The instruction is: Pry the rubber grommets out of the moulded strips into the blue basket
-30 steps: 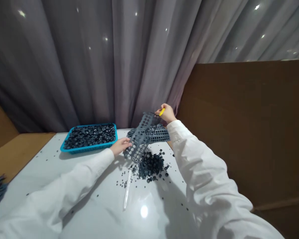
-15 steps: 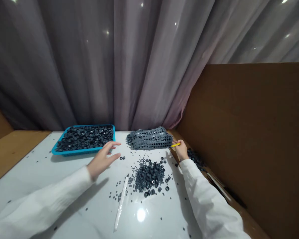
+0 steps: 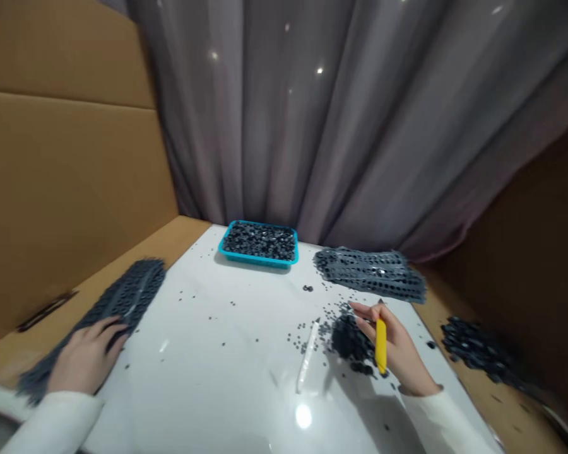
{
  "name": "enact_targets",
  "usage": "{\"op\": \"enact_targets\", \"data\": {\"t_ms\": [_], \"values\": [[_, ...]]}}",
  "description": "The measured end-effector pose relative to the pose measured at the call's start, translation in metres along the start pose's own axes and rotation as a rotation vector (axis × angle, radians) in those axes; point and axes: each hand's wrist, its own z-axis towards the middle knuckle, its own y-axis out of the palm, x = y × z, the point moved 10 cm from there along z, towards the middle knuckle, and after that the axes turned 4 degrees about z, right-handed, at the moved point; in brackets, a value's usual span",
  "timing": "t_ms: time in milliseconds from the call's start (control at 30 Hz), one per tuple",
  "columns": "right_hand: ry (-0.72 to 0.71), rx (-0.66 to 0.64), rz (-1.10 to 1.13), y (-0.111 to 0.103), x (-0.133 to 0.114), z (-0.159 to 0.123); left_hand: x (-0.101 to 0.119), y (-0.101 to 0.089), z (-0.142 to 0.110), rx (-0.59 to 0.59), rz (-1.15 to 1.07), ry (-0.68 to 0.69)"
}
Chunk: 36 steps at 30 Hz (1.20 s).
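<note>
My left hand [image 3: 86, 358] lies on a stack of dark grey perforated rubbery sheets [image 3: 135, 284] at the left table edge, its fingers slightly bent and the thumb apart. My right hand [image 3: 400, 350] is closed around a yellow-handled tool [image 3: 381, 347] with a small dark tip; its exact kind is unclear. It hovers beside a heap of small black pieces [image 3: 350, 337]. Left of the heap, a white pen-like tool [image 3: 307, 357] with a dark point lies on the table. Another dark perforated sheet bundle [image 3: 369, 271] lies at the back right.
A blue tray [image 3: 260, 259] full of black ring-like pieces stands at the back of the white table [image 3: 208, 359]. More black pieces [image 3: 478, 353] are piled on the brown surface at right. Cardboard walls [image 3: 61, 176] and a grey curtain [image 3: 284, 126] enclose the table.
The view has turned left. My left hand has moved from beside the blue tray onto the left sheets. My right hand has come back from the far sheet bundle towards the heap, keeping the yellow tool.
</note>
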Motion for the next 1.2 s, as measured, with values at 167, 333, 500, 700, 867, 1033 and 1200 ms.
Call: {"op": "enact_targets", "data": {"t_ms": [167,333,500,700,867,1033,1200], "values": [[0.002,-0.195,0.044,0.079,-0.025,-0.026,0.013,-0.013,0.013,-0.072,-0.105,0.053],[0.015,-0.32,0.142,0.155,-0.041,-0.057,0.014,-0.046,0.02,-0.014,-0.175,-0.003],[0.213,-0.45,0.453,0.245,-0.037,-0.087,0.076,-0.075,0.01,0.024,-0.442,0.082],[0.273,-0.36,0.75,0.295,-0.023,-0.073,0.189,-0.057,-0.026,-0.312,-0.884,0.21],[0.213,-0.228,0.664,0.267,-0.012,-0.062,0.196,-0.024,-0.028,-0.425,-1.158,0.01],[0.175,-0.311,0.511,0.264,-0.02,-0.072,0.141,0.027,-0.037,-0.427,-1.369,-0.786],[0.194,-0.26,0.358,0.251,-0.021,-0.082,0.19,0.049,-0.035,-0.933,-1.765,-0.951]]}}
